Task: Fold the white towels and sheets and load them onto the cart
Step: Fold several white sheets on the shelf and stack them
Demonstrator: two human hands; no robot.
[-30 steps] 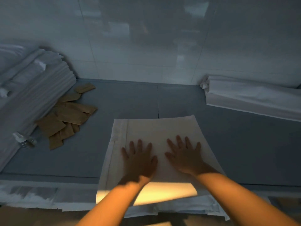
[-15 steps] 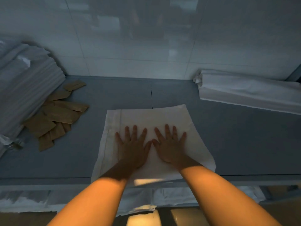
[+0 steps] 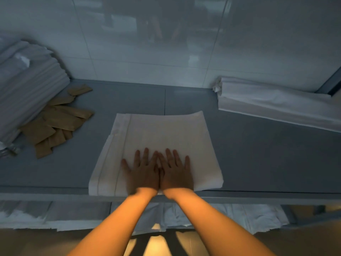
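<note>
No legible text, labels, brands or numbers anywhere in view. Brown paper packets [image 3: 55,122] at 9 o'clock carry no readable print. Folded white towel [image 3: 162,137] at centre shows plain fabric only.

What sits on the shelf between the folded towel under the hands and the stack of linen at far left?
Brown paper packets lie there, beside the stack; bare shelf separates them from the towel. Head view.

A loose heap of brown paper packets [image 3: 55,122] lies at the left of a grey counter [image 3: 258,154], which runs along a glossy tiled wall [image 3: 166,43] showing dim reflections.
</note>
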